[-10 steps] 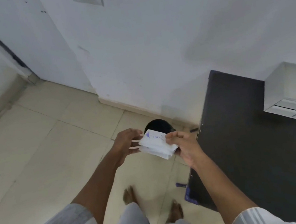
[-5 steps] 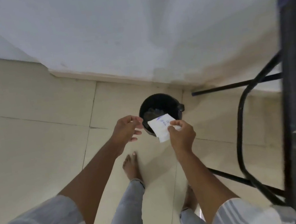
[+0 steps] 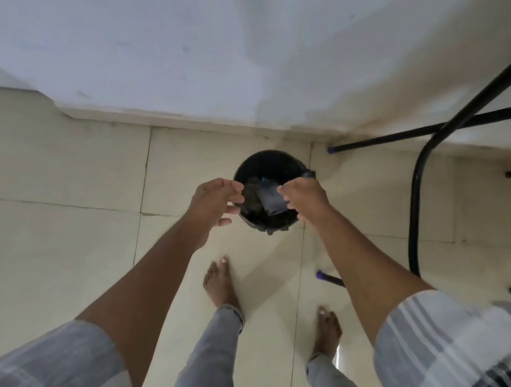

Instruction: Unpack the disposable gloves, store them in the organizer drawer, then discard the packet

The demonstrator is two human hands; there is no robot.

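Lying in the black bin [image 3: 246, 174], the packet [image 3: 270, 198] looks pale, creased.

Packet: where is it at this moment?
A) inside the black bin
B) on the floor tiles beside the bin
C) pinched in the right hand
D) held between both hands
A: the packet shows as a pale rectangle inside the black bin, while the left hand and right hand hover over the rim with loose fingers holding nothing.
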